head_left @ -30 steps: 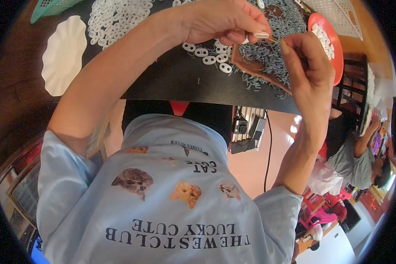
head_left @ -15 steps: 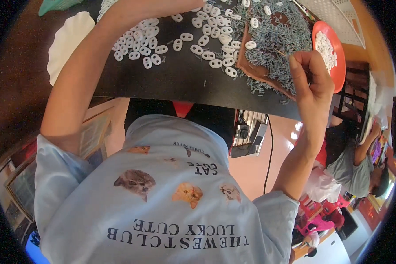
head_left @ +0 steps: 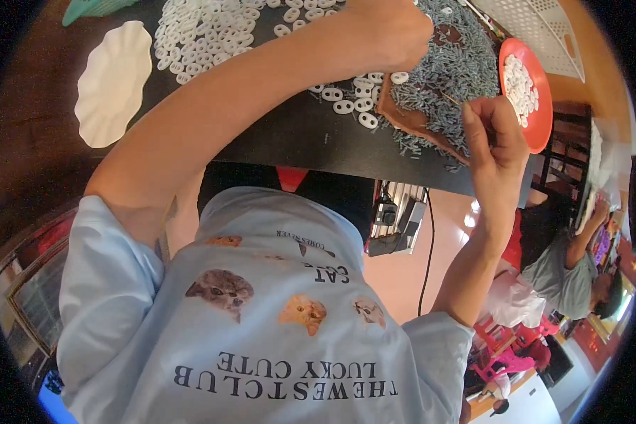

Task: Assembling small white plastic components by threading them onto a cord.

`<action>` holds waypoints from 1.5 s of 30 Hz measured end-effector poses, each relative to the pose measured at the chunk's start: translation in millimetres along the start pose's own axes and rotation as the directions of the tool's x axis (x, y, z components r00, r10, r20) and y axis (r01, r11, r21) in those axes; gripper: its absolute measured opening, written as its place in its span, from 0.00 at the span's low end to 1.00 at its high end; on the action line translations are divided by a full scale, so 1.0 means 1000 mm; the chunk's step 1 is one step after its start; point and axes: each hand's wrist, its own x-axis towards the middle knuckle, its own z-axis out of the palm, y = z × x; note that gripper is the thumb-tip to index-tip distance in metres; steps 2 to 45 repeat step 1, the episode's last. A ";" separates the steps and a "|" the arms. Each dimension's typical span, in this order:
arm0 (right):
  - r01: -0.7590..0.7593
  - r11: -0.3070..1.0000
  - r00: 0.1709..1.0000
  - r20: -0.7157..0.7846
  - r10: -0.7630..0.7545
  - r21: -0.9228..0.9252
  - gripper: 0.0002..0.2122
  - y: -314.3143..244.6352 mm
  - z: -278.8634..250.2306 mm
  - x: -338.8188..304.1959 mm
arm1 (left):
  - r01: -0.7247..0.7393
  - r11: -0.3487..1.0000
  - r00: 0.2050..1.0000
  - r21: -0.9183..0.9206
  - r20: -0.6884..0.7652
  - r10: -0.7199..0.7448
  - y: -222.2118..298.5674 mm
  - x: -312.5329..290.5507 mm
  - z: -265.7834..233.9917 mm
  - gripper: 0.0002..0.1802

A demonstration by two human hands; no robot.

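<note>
My right hand pinches a thin pale stick between thumb and fingertips, its tip over a heap of small grey-blue screw-like pieces. My left hand reaches across to the left side of that heap. Its fingers look curled, and the back of the hand hides what they hold, if anything. White oval pieces with two holes lie just below my left wrist. A larger spread of the same white ovals covers the table beyond my left forearm.
A red plate of white pieces stands right of the heap. A brown sheet edge shows under the heap. A white wavy-edged dish lies at the left. A white perforated basket stands far right. Another person sits off to the right.
My left hand has moved right, from above the white ovals to the grey heap, with its forearm now slanting across the table. The right hand has barely shifted and still pinches the stick.
</note>
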 end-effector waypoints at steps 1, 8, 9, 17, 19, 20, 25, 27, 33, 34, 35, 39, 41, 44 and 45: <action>0.001 1.000 1.000 -0.001 -0.001 0.000 0.04 0.000 0.000 0.000 | -0.035 0.968 0.999 -0.249 0.011 0.039 -0.016 0.005 0.007 0.13; 0.001 1.000 1.000 -0.001 -0.001 0.000 0.04 0.000 0.000 0.000 | -0.035 0.968 0.999 -0.249 0.011 0.039 -0.016 0.005 0.007 0.13; 0.001 1.000 1.000 -0.001 -0.001 0.000 0.04 0.000 0.000 0.000 | -0.035 0.968 0.999 -0.249 0.011 0.039 -0.016 0.005 0.007 0.13; 0.001 1.000 1.000 -0.001 -0.001 0.000 0.04 0.000 0.000 0.000 | -0.035 0.968 0.999 -0.249 0.011 0.039 -0.016 0.005 0.007 0.13; 0.001 1.000 1.000 -0.001 -0.001 0.000 0.04 0.000 0.000 0.000 | -0.035 0.968 0.999 -0.249 0.011 0.039 -0.016 0.005 0.007 0.13; 0.001 1.000 1.000 -0.001 -0.001 0.000 0.04 0.000 0.000 0.000 | -0.035 0.968 0.999 -0.249 0.011 0.039 -0.016 0.005 0.007 0.13; 0.001 1.000 1.000 -0.001 -0.001 0.000 0.04 0.000 0.000 0.000 | -0.035 0.968 0.999 -0.249 0.011 0.039 -0.016 0.005 0.007 0.13; 0.001 1.000 1.000 -0.001 -0.001 0.000 0.04 0.000 0.000 0.000 | -0.035 0.968 0.999 -0.249 0.011 0.039 -0.016 0.005 0.007 0.13; 0.001 1.000 1.000 -0.001 -0.001 0.000 0.04 0.000 0.000 0.000 | -0.035 0.968 0.999 -0.249 0.011 0.039 -0.016 0.005 0.007 0.13; 0.001 1.000 1.000 -0.001 -0.001 0.000 0.04 0.000 0.000 0.000 | -0.035 0.968 0.999 -0.249 0.011 0.039 -0.016 0.005 0.007 0.13; 0.001 1.000 1.000 -0.001 -0.001 0.000 0.04 0.000 0.000 0.000 | -0.035 0.968 0.999 -0.249 0.011 0.039 -0.016 0.005 0.007 0.13; 0.001 1.000 1.000 -0.001 -0.001 0.000 0.04 0.000 0.000 0.000 | -0.035 0.968 0.999 -0.249 0.011 0.039 -0.016 0.005 0.007 0.13; 0.001 1.000 1.000 -0.001 -0.001 0.000 0.04 0.000 0.000 0.000 | -0.035 0.968 0.999 -0.249 0.011 0.039 -0.016 0.005 0.007 0.13; 0.001 1.000 1.000 -0.001 -0.001 0.000 0.04 0.000 0.000 0.000 | -0.035 0.968 0.999 -0.249 0.011 0.039 -0.016 0.005 0.007 0.13; 0.001 1.000 1.000 -0.001 -0.001 0.000 0.04 0.000 0.000 0.000 | -0.035 0.968 0.999 -0.249 0.011 0.039 -0.016 0.005 0.007 0.13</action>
